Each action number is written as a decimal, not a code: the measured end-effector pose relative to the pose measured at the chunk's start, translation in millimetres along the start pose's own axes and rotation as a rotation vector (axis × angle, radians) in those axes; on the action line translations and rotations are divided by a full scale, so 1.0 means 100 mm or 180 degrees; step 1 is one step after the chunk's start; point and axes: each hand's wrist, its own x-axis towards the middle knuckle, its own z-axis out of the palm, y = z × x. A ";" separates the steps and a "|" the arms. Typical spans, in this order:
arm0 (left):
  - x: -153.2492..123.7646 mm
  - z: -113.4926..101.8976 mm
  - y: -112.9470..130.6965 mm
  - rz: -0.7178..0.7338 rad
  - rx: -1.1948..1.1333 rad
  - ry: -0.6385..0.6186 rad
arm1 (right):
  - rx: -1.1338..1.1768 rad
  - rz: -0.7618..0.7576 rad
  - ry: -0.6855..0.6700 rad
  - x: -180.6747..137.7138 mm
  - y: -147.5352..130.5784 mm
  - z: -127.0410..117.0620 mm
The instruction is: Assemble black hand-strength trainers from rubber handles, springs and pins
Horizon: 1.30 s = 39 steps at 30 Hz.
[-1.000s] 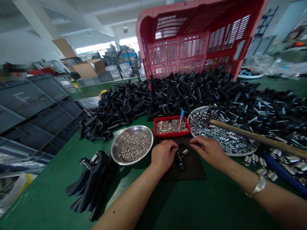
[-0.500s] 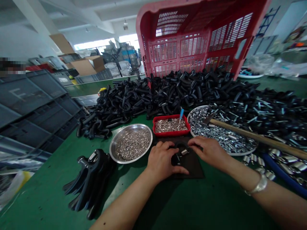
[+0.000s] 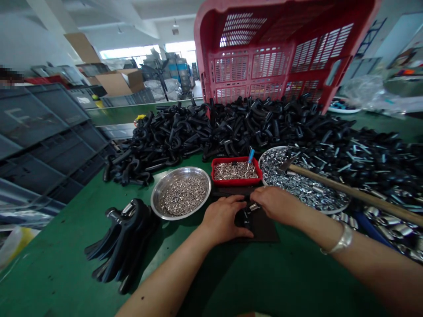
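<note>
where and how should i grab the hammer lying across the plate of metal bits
Best gripped around the wooden handle, probably with the right hand coming from above: it slants uncovered above the plate, runs off the picture at right, and is long and slim, while the head rests among loose bits.

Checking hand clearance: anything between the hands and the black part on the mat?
Nothing visible: the left hand and right hand are both at the black part on the dark mat, and the red tray lies beyond them.
</note>
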 end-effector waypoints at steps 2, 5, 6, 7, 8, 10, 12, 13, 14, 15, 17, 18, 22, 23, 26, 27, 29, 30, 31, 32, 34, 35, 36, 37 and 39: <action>0.00 0.01 -0.02 -0.0001 -0.0010 0.0027 | 0.0098 0.0056 0.0138 -0.01 0.02 0.08; 0.00 0.05 -0.05 -0.0112 -0.0028 0.0135 | 0.0401 0.0363 0.0829 -0.13 0.06 0.30; 0.01 0.07 -0.06 -0.0157 -0.0022 0.0177 | 0.0501 0.0430 0.1083 -0.18 0.06 0.38; 0.01 0.09 -0.06 -0.0199 -0.0007 0.0215 | 0.0608 0.0459 0.1285 -0.23 0.07 0.44; 0.01 0.12 -0.06 -0.0234 0.0018 0.0242 | 0.0724 0.0469 0.1422 -0.28 0.07 0.49; 0.00 0.16 -0.03 -0.0305 0.0089 0.0265 | 0.0956 0.0500 0.1515 -0.35 0.07 0.54; 0.01 0.17 0.01 -0.0387 0.0174 0.0249 | 0.1089 0.0514 0.1416 -0.38 0.07 0.53; 0.02 0.17 0.03 -0.0433 0.0227 0.0218 | 0.1111 0.0503 0.1345 -0.39 0.07 0.51; 0.03 0.15 0.06 -0.0481 0.0283 0.0165 | 0.1118 0.0477 0.1285 -0.40 0.07 0.48; 0.06 0.12 0.08 -0.0522 0.0341 0.0079 | 0.1117 0.0451 0.1252 -0.40 0.07 0.46; 0.13 0.05 0.12 -0.0576 0.0479 -0.0114 | 0.1110 0.0447 0.1281 -0.40 0.05 0.44; 0.18 0.01 0.14 -0.0569 0.0564 -0.0169 | 0.1111 0.0464 0.1323 -0.40 0.04 0.44; 0.35 -0.06 0.11 -0.0029 0.0732 -0.0123 | 0.1216 0.0576 0.1400 -0.39 -0.01 0.49; 0.38 -0.05 0.08 0.0194 0.0650 -0.0176 | 0.1258 0.0597 0.1369 -0.39 -0.02 0.50; 0.43 0.01 -0.02 0.0468 0.0398 -0.0227 | 0.1268 0.0517 0.1191 -0.38 0.00 0.47; 0.43 0.03 -0.04 0.0417 0.0369 -0.0165 | 0.1161 0.0480 0.1185 -0.40 0.03 0.43; 0.42 0.06 -0.06 0.0260 0.0357 -0.0045 | 0.0664 0.0631 0.1258 -0.48 0.16 0.30; 0.41 0.06 -0.06 0.0207 0.0342 -0.0035 | 0.0294 0.0862 0.1306 -0.54 0.28 0.22; 0.40 0.06 -0.06 0.0178 0.0318 -0.0043 | -0.0124 0.1224 0.1289 -0.61 0.41 0.15; 0.40 0.06 -0.05 0.0161 0.0293 -0.0052 | -0.0522 0.1637 0.1142 -0.69 0.58 0.08; 0.40 0.04 -0.04 0.0135 0.0251 -0.0075 | -0.0929 0.2354 0.0511 -0.86 0.93 -0.02; 0.40 0.04 -0.04 0.0126 0.0234 -0.0092 | -0.0906 0.2506 0.0051 -0.93 1.10 -0.04; 0.40 0.03 -0.04 0.0115 0.0227 -0.0108 | -0.0863 0.2508 -0.0245 -1.00 1.26 -0.05; 0.39 0.03 -0.04 0.0099 0.0232 -0.0113 | -0.0754 0.2418 -0.0408 -1.06 1.39 -0.05; 0.39 0.04 -0.04 0.0057 0.0268 -0.0080 | -0.0317 0.2193 -0.0347 -1.14 1.56 -0.05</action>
